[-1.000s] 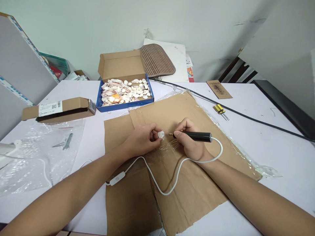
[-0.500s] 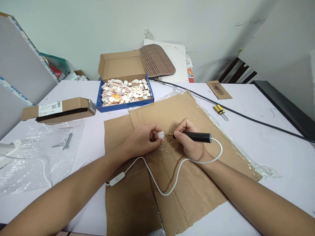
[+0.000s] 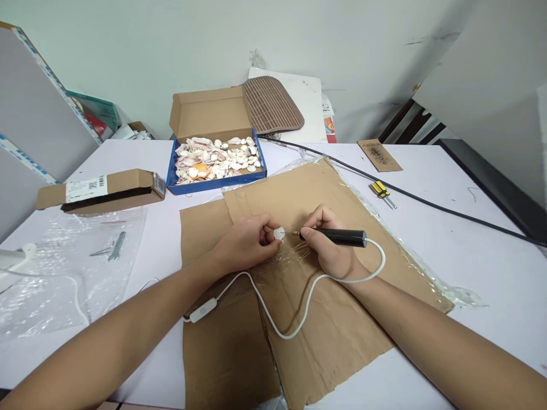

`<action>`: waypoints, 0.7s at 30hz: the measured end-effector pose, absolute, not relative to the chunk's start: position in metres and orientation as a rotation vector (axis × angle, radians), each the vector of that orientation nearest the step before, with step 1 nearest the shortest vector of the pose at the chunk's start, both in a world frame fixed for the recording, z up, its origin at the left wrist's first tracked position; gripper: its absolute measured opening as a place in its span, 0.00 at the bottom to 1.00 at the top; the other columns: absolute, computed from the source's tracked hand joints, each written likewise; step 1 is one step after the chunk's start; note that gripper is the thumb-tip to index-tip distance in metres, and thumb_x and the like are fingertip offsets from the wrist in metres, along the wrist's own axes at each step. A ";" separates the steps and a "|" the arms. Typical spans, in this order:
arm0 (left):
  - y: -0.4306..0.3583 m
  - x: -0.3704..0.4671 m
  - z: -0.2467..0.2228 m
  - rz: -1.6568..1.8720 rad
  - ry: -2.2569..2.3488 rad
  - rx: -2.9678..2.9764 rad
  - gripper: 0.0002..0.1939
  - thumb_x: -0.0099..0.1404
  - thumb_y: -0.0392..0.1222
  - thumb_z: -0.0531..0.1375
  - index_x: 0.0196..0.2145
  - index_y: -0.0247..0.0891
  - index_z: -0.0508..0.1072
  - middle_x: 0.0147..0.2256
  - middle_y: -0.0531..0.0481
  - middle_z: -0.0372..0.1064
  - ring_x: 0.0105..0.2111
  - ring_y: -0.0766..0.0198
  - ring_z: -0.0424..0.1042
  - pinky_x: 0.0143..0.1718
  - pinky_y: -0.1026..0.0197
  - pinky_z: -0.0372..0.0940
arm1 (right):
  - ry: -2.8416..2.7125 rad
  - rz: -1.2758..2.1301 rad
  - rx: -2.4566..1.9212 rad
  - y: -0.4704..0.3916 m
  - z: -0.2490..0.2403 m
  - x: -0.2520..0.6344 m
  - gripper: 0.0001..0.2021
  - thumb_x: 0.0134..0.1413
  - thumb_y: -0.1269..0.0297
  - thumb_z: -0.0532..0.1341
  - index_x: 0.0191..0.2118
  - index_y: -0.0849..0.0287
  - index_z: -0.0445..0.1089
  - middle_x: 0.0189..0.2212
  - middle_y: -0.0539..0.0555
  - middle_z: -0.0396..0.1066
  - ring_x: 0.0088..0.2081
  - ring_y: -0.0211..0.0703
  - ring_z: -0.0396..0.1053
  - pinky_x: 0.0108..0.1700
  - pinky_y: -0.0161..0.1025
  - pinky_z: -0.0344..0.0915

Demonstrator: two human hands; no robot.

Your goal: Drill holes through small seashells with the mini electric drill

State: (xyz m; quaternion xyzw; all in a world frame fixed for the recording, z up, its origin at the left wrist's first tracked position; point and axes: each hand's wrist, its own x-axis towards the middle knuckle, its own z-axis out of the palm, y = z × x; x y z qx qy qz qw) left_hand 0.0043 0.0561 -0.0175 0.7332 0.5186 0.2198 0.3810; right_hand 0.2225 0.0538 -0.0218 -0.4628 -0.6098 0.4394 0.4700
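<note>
My left hand pinches a small white shell between thumb and fingers, over the brown cardboard. From the right, my right hand grips a black pen-shaped tool with a brass-coloured front end. Its thin bit points left and reaches the shell; whether it has entered the surface is too small to tell. A white cable runs from the tool's back end, loops below both hands and joins a white inline switch.
Behind the cardboard stands an open blue box of shells. A long brown carton and bubble wrap with a small wrench lie left. Yellow-handled screwdrivers, a black hose and a cardboard piece are right.
</note>
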 end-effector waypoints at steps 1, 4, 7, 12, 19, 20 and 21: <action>0.056 0.004 -0.017 0.563 1.321 1.874 0.13 0.63 0.46 0.65 0.45 0.42 0.77 0.28 0.57 0.75 0.27 0.63 0.70 0.34 0.58 0.68 | -1.498 1.073 -1.134 0.054 -0.021 0.222 0.10 0.52 0.59 0.67 0.28 0.51 0.64 0.22 0.45 0.63 0.25 0.40 0.59 0.28 0.40 0.55; 0.056 0.004 -0.017 0.568 1.314 1.886 0.11 0.63 0.45 0.66 0.43 0.42 0.77 0.28 0.57 0.75 0.27 0.63 0.70 0.34 0.58 0.68 | -1.508 1.064 -1.128 0.054 -0.021 0.223 0.10 0.52 0.60 0.67 0.28 0.51 0.65 0.22 0.45 0.63 0.25 0.39 0.58 0.29 0.40 0.55; 0.057 0.004 -0.018 0.568 1.314 1.892 0.10 0.63 0.45 0.66 0.42 0.42 0.77 0.28 0.57 0.75 0.26 0.63 0.70 0.34 0.58 0.68 | -1.503 1.071 -1.124 0.054 -0.022 0.223 0.10 0.52 0.59 0.67 0.28 0.51 0.65 0.22 0.45 0.63 0.25 0.39 0.58 0.29 0.40 0.55; 0.057 0.005 -0.017 0.567 1.311 1.884 0.10 0.63 0.45 0.65 0.42 0.42 0.77 0.28 0.57 0.74 0.27 0.63 0.70 0.34 0.59 0.66 | -1.501 1.062 -1.131 0.054 -0.022 0.223 0.10 0.52 0.58 0.66 0.27 0.51 0.64 0.22 0.45 0.63 0.25 0.40 0.59 0.29 0.41 0.56; 0.056 0.006 -0.016 0.560 1.320 1.881 0.10 0.64 0.45 0.65 0.42 0.42 0.77 0.28 0.57 0.74 0.27 0.63 0.70 0.34 0.59 0.66 | -1.520 1.049 -1.126 0.054 -0.021 0.223 0.10 0.53 0.59 0.67 0.27 0.51 0.64 0.22 0.46 0.63 0.25 0.40 0.59 0.30 0.41 0.56; 0.056 0.006 -0.016 0.558 1.321 1.878 0.10 0.64 0.45 0.65 0.42 0.42 0.77 0.28 0.57 0.74 0.27 0.63 0.71 0.33 0.59 0.67 | -1.521 1.049 -1.125 0.054 -0.021 0.224 0.10 0.53 0.60 0.67 0.28 0.51 0.64 0.22 0.46 0.63 0.25 0.40 0.59 0.30 0.41 0.55; 0.056 0.006 -0.016 0.556 1.322 1.875 0.10 0.64 0.45 0.65 0.42 0.42 0.77 0.28 0.57 0.74 0.27 0.63 0.71 0.33 0.59 0.67 | -1.521 1.050 -1.124 0.054 -0.021 0.224 0.10 0.53 0.60 0.67 0.28 0.51 0.64 0.22 0.46 0.63 0.26 0.40 0.58 0.30 0.41 0.55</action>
